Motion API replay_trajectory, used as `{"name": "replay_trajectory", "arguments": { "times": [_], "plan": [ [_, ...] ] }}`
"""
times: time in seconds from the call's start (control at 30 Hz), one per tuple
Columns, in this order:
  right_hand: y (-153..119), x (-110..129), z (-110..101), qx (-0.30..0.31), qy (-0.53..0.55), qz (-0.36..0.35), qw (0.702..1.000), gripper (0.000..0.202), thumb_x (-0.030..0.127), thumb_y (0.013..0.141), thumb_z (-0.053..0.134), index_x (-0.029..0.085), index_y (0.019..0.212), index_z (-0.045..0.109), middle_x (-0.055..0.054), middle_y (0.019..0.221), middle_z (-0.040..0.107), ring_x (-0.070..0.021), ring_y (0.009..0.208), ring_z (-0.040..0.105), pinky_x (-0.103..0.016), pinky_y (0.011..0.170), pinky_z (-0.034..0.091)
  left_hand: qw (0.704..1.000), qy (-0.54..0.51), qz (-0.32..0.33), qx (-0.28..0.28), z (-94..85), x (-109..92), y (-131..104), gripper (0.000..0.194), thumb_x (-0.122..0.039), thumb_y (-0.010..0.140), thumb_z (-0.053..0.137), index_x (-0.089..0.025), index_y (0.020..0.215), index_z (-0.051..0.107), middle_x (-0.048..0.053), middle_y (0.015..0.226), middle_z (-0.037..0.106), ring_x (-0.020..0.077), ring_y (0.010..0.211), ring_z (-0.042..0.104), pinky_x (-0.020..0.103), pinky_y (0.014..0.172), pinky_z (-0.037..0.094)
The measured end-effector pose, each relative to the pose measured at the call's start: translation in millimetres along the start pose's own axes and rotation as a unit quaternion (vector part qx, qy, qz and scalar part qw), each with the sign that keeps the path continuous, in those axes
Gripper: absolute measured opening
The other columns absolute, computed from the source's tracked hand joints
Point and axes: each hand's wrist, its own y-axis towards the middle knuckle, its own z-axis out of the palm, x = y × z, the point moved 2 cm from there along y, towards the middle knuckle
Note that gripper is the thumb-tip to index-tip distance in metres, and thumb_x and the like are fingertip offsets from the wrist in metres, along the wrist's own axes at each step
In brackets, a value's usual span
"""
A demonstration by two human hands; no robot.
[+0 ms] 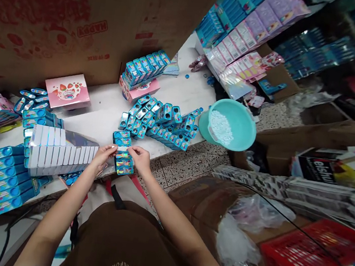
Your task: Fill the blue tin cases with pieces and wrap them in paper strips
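Note:
My left hand (104,157) and my right hand (140,159) meet at the table's front edge, fingertips pinched together. Between them is a small white strip (121,148), apparently held at both ends; its exact kind is too small to make out. Right beneath lies a row of small blue boxes (124,169) with shiny printed faces. To the right of this row, many blue boxes with dark round openings (143,118) stand grouped and partly tumbled. Left of my left hand is a stack of white and silvery folded cartons (61,153).
A turquoise tub (245,128) with small white pieces stands at the table's right end. Pink boxes (68,91) and a large cardboard carton (81,22) line the back. More blue boxes (6,181) lie left. A red crate (308,252) sits at lower right.

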Motion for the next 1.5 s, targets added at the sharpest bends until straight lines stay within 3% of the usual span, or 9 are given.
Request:
{"name": "replay_trajectory", "arguments": {
  "times": [0.23, 0.47, 1.13, 1.3, 1.5],
  "plan": [
    [25.5, -36.0, 5.4, -0.009, -0.05, 0.065, 0.997, 0.03, 0.042, 0.064, 0.065, 0.015, 0.075, 0.072, -0.006, 0.077, 0.073, -0.0212, 0.072, 0.065, -0.029, 0.067, 0.05, 0.996, -0.006, 0.035, -0.086, -4.5, 7.2, 23.0, 0.035, -0.037, 0.048, 0.081, -0.013, 0.071, 0.068, 0.002, 0.064, 0.066, 0.0134, 0.064, 0.059, 0.026, 0.067, 0.045],
    [49.8, -50.7, 16.5, -0.042, -0.133, 0.068, 0.988, 0.025, 0.038, 0.066, 0.063, 0.018, 0.077, 0.074, -0.005, 0.08, 0.074, -0.0231, 0.078, 0.068, -0.029, 0.07, 0.051, 0.984, -0.029, 0.092, -0.152, 3.2, 20.6, 41.0, 0.03, -0.034, 0.054, 0.077, -0.013, 0.074, 0.068, 0.004, 0.075, 0.069, 0.0138, 0.072, 0.061, 0.027, 0.075, 0.046],
    [54.2, -35.1, 21.0, -0.049, -0.31, 0.057, 0.948, 0.014, 0.031, 0.069, 0.062, 0.02, 0.073, 0.07, -0.002, 0.074, 0.071, -0.0187, 0.069, 0.064, -0.027, 0.065, 0.046, 0.979, -0.06, 0.07, -0.184, 0.8, 36.8, 56.7, 0.024, -0.029, 0.056, 0.076, -0.013, 0.072, 0.067, 0.004, 0.072, 0.068, 0.0127, 0.067, 0.06, 0.027, 0.072, 0.047],
    [56.7, -34.8, 21.4, -0.034, -0.317, 0.052, 0.946, 0.011, 0.029, 0.07, 0.061, 0.02, 0.068, 0.066, -0.002, 0.072, 0.07, -0.0183, 0.068, 0.062, -0.026, 0.063, 0.043, 0.978, -0.071, 0.044, -0.19, 2.4, 37.2, 58.9, 0.022, -0.026, 0.056, 0.077, -0.014, 0.071, 0.066, 0.003, 0.069, 0.067, 0.0122, 0.066, 0.059, 0.026, 0.07, 0.047],
    [56.9, -38.8, 21.5, -0.055, -0.287, 0.042, 0.956, 0.008, 0.029, 0.067, 0.06, 0.021, 0.068, 0.058, 0.002, 0.063, 0.06, -0.0153, 0.061, 0.055, -0.024, 0.059, 0.039, 0.979, -0.084, -0.009, -0.185, 5.2, 42.6, 60.5, 0.036, -0.035, 0.056, 0.079, -0.014, 0.081, 0.062, 0.0, 0.067, 0.063, 0.0089, 0.058, 0.055, 0.022, 0.06, 0.044]
  ]
}}
